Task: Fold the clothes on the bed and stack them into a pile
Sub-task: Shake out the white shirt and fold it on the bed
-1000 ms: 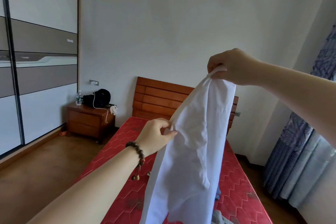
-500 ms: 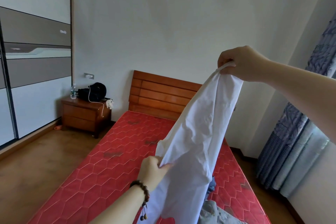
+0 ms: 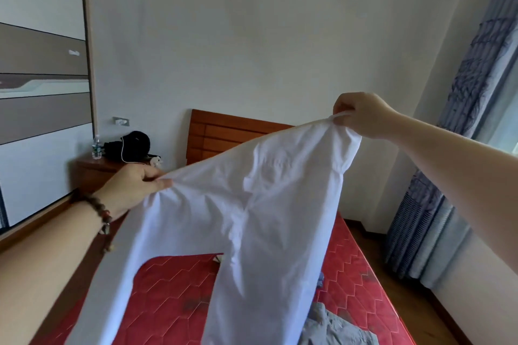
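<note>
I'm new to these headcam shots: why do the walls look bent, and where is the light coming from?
Head view: the wide lens bows the wardrobe edge and curtain; daylight enters at the right behind that curtain, brightening the white shirt; the left hand looks slightly soft.

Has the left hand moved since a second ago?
Yes. The left hand, gripping the white shirt, has swung out leftward, away from the headboard and toward the nightstand.

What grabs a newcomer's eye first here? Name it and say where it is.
A white shirt dominates the middle of the view, stretched in the air above a red mattress. The left hand pinches one end at centre left, and the right hand grips the other end higher up at right. A grey garment lies crumpled on the mattress at the bottom right.
</note>
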Tool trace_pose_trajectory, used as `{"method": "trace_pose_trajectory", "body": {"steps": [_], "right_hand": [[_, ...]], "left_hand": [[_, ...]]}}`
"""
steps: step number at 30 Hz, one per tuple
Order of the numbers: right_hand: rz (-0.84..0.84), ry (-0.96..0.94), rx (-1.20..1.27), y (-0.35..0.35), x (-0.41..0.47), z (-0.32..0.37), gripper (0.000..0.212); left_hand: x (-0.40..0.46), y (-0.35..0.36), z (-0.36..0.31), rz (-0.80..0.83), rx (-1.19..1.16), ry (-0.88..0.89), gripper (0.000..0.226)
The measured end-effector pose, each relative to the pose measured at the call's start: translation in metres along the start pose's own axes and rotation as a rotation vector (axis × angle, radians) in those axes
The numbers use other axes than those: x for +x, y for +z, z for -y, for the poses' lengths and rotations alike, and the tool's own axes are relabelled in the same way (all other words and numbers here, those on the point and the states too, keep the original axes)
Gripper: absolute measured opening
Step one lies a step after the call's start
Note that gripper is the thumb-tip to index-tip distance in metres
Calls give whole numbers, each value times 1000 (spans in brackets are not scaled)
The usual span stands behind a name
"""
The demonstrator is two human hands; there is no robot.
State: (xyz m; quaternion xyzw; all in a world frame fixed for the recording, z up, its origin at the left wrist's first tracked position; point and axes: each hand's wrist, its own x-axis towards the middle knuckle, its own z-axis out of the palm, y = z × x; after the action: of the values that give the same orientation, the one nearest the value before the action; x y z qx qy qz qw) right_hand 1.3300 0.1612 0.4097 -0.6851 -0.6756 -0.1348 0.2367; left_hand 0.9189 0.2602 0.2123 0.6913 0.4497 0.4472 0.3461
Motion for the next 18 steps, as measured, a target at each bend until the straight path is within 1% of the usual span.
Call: {"method": "trace_pose_trajectory", "body": {"steps": [2, 5, 6, 7, 8, 9, 10, 11, 13, 14, 16, 18], "right_hand": [[-34, 17, -1, 1, 4, 2, 3], [-84, 16, 25, 1, 9, 9, 7], [-89, 11, 45, 1, 10, 12, 10], [-78, 6, 70, 1, 10, 15, 12], [-52, -1, 94, 2, 9, 18, 14], [-13, -19, 110, 3, 8, 20, 13], [35, -39, 123, 4, 6, 23, 12], [86, -56, 122, 6, 3, 27, 14], [165, -62, 96, 9, 1, 34, 20], [172, -60, 82, 9, 2, 38, 21], [101, -51, 89, 7, 3, 44, 16], [-93, -6, 127, 12, 2, 44, 14]], "left_hand": [[8, -14, -15, -33, -17, 57, 13], [14, -27, -29, -36, -128, 97, 26], [15, -30, -31, -30, -119, 100, 26], [15, -32, -32, -31, -55, 113, 18], [16, -33, -33, -33, 28, 138, 6], [16, -35, -32, -36, 103, 156, 11], [17, -36, -31, -39, 152, 155, 22], [17, -39, -30, -38, 170, 153, 29], [18, -47, -31, -57, 169, 167, 33], [21, -52, -32, -76, 181, 184, 36], [26, -60, -32, -139, 208, 249, 42], [29, -61, -23, -180, 209, 336, 43]]}}
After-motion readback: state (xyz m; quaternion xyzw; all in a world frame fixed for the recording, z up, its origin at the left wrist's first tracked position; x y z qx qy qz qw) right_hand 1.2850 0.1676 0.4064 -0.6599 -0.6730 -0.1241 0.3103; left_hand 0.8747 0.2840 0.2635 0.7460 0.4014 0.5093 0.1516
